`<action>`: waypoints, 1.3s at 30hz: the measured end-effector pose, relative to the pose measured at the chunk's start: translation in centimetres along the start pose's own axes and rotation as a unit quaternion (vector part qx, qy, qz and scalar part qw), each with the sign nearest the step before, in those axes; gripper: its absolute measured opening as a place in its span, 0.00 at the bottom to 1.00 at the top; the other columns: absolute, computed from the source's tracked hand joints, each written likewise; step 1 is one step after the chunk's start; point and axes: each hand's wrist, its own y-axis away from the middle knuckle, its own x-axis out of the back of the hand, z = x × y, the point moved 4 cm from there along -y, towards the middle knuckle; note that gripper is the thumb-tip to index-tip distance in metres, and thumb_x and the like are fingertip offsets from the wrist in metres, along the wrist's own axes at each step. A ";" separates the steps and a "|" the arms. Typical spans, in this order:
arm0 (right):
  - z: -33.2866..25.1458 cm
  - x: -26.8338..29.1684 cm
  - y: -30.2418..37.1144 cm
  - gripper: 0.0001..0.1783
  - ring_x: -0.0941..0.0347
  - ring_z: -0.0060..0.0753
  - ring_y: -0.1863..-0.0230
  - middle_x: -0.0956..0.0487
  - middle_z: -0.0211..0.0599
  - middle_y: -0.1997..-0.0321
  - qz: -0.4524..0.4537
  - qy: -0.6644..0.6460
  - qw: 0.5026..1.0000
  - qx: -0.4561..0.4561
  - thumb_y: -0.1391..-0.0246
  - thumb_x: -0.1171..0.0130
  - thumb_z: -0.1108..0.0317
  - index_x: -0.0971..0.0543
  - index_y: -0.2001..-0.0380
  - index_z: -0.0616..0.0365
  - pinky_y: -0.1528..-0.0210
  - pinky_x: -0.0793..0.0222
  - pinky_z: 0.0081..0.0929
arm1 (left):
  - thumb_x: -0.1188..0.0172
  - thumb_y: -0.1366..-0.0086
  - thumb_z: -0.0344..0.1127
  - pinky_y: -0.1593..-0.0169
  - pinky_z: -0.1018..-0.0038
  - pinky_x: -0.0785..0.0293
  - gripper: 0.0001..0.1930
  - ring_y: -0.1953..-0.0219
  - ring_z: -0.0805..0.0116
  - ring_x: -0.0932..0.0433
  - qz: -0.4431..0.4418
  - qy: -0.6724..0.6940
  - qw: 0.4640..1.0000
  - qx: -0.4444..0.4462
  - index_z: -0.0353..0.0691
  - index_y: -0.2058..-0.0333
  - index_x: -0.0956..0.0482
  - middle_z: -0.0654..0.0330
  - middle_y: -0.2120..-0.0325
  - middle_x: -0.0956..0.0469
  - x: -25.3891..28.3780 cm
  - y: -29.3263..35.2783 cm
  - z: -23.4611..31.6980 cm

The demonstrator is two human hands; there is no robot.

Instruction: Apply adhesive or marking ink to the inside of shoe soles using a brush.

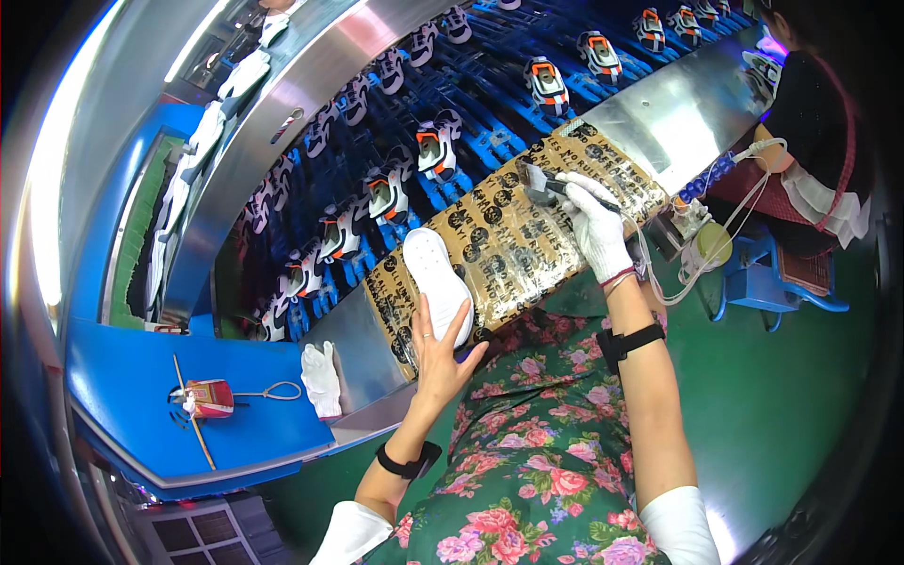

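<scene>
A white shoe sole [438,278] lies on a brown tape-covered board [508,250], its long side running away from me. My left hand [441,356], bare with a ring, grips the sole's near end, fingers spread along its edges. To the right, my right hand [595,226] wears a white glove and is closed around the handle of a flat brush [541,184]. The brush head, dark with a pale band, points left above the board, apart from the sole. Part of the handle is hidden by the gloved fingers.
Beyond the board, white-and-orange shoe uppers [438,151] stand in rows on a blue rack conveyor [494,146]. A white glove [321,379] lies left of the board. On the blue table [273,433] sits a red box [209,398]. A co-worker [810,132] sits right, near a blue stool [763,282].
</scene>
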 end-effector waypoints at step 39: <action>0.8 -0.5 0.7 0.13 0.20 0.31 0.57 0.18 0.43 0.54 0.014 0.017 1.000 -0.013 0.46 0.40 0.82 0.20 0.56 0.67 0.64 0.25 0.18 | 0.43 0.38 0.31 0.45 0.62 0.27 0.14 0.53 0.52 0.20 0.233 -0.130 0.930 -0.253 0.39 0.55 0.17 0.51 0.58 0.17 28.4 -41.3 -1.7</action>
